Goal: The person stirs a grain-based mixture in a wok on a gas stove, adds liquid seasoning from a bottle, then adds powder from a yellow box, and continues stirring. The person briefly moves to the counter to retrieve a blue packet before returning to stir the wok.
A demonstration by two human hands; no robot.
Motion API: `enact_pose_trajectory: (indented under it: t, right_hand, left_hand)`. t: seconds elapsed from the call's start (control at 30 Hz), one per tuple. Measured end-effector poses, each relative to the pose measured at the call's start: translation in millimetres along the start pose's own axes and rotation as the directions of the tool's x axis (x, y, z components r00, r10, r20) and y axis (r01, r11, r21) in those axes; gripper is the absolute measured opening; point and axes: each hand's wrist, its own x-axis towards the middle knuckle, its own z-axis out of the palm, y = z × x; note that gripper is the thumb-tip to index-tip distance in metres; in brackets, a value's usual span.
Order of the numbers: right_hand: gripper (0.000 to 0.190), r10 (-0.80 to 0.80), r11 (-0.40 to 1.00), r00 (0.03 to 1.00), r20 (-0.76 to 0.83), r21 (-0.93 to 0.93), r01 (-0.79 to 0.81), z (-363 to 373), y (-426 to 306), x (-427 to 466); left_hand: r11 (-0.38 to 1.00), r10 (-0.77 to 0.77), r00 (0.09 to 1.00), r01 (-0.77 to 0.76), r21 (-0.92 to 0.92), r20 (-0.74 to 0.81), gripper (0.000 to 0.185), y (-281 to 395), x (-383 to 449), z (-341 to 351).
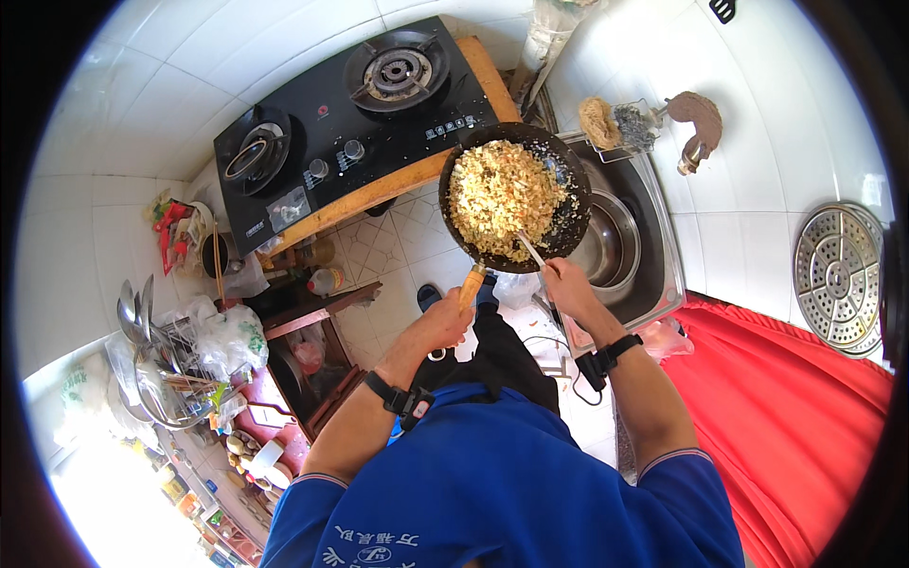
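Note:
My left hand grips the wooden handle of a dark wok, lifted off the stove and held between the hob and the sink. Fried rice with small mixed bits fills most of the wok, heaped towards its left side. In my right hand is the shaft of a metal cooking utensil; its far end is buried in the rice, so its shape is hidden. The wok's right edge overlaps the sink's near view, where a round steel basin stands.
A black two-burner gas hob lies ahead to the left. The steel sink is on the right, below a wire rack with scrubbers. A red curtain hangs at right. An open wooden cabinet and a utensil basket are at left.

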Motion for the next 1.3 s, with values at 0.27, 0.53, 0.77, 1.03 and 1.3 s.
enact_pose_trajectory:
  t: [0.27,0.53,0.77,1.03,1.3]
  right_hand:
    - [0.033,-0.148,0.958,0.979,-0.143,-0.268,0.105,-36.7,1.5,-39.5]
    - [0.026,-0.235,0.874,0.941,-0.244,-0.476,0.095,-56.4,-17.1,-57.6]
    - [0.025,-0.322,0.756,0.907,-0.272,-0.650,0.073,-64.0,-31.0,-61.5]
    - [0.031,-0.241,0.697,0.935,-0.261,-0.717,-0.021,-97.2,-33.3,-51.3]
    - [0.044,-0.189,0.778,0.954,-0.231,-0.628,0.002,-25.8,-46.2,-8.7]
  left_hand:
    - [1.000,-0.014,1.000,0.014,-0.025,0.014,0.040,4.3,-5.1,-2.0]
    - [1.000,-0.016,1.000,0.016,-0.008,0.009,0.041,4.6,-5.0,-1.4]
    - [1.000,-0.023,1.000,0.023,-0.003,0.007,0.045,2.7,-3.9,-1.5]
    - [1.000,-0.013,1.000,0.013,0.001,-0.013,0.052,1.7,-3.0,-1.0]
    - [1.000,-0.009,1.000,0.009,-0.008,-0.008,0.052,1.8,-5.3,-2.5]
